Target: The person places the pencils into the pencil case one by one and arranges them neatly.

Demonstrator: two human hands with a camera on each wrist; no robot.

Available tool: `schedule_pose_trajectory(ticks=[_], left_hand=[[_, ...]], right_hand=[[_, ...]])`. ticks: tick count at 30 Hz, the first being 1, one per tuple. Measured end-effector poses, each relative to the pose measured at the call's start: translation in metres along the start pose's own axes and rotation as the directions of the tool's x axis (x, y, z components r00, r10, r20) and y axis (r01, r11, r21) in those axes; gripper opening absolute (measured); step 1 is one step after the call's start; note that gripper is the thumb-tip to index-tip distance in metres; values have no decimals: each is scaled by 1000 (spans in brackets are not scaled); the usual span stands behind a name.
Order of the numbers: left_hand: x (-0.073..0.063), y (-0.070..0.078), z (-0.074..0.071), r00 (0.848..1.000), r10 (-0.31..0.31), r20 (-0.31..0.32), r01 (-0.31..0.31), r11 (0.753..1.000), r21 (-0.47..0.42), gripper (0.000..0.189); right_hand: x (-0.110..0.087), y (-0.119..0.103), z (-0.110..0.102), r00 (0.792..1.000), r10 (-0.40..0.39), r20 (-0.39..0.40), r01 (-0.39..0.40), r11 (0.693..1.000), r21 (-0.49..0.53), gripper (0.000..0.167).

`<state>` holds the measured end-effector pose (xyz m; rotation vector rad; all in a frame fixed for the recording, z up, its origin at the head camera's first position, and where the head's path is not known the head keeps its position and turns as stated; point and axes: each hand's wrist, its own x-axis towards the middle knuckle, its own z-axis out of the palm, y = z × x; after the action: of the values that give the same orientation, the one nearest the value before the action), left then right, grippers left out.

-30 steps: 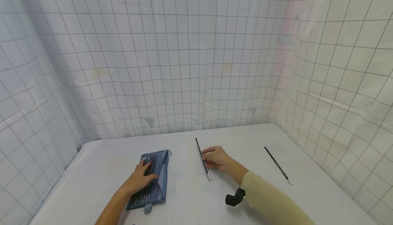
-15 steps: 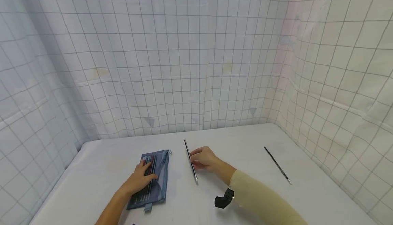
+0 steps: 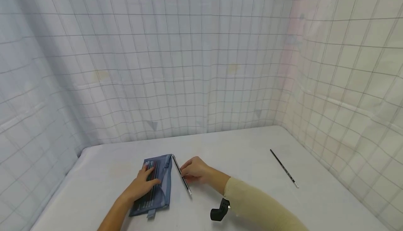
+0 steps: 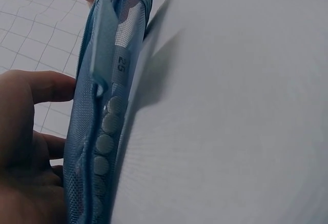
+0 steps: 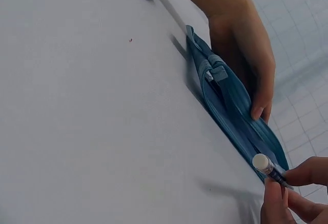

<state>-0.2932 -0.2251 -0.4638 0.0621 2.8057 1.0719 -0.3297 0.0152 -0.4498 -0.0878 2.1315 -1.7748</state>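
A blue mesh pencil pouch (image 3: pixel 164 182) lies on the white table at left of centre in the head view, with several pencils inside. My left hand (image 3: pixel 143 184) rests on top of it, fingers spread. The left wrist view shows the round pencil ends (image 4: pixel 105 143) through the mesh. My right hand (image 3: pixel 198 170) pinches a dark pencil (image 3: pixel 187 186) with a white eraser end, close to the pouch's right edge. In the right wrist view that eraser end (image 5: pixel 261 162) appears in front of the pouch's zipped side; I cannot tell whether the pencil touches the pouch.
A second dark pencil (image 3: pixel 284 169) with a white end lies on the table (image 3: pixel 239 147) to the right. A black wrist camera (image 3: pixel 220 210) hangs below the right sleeve. Gridded white curtains (image 3: pixel 189 66) stand behind and at both sides.
My right hand has moved left with the pencil, from mid-table to the pouch's right edge. The left hand and pouch have stayed in place, as has the other pencil.
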Motion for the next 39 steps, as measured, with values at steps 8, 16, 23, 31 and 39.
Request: schedule_pose_trajectory(ticks=[8, 16, 23, 31, 39], left_hand=[[2, 0, -2, 1000, 10, -1, -10, 1000, 17, 88], [2, 1, -3, 1000, -5, 15, 5, 1000, 2, 89], [-4, 2, -9, 997, 1, 75, 7, 995, -100, 87], [-10, 2, -16, 996, -13, 89, 27, 988, -152, 88], [-8, 0, -18, 996, -25, 80, 34, 993, -116, 89]], right_hand=[[3, -7, 17, 1000, 5, -10, -5, 999, -43, 11], [12, -15, 41, 998, -33, -48, 24, 982, -187, 13], [18, -20, 65, 992, -89, -89, 57, 948, -312, 14], [19, -26, 80, 987, -140, -77, 91, 888, -451, 8], [25, -32, 76, 999, -42, 29, 49, 961, -272, 14]])
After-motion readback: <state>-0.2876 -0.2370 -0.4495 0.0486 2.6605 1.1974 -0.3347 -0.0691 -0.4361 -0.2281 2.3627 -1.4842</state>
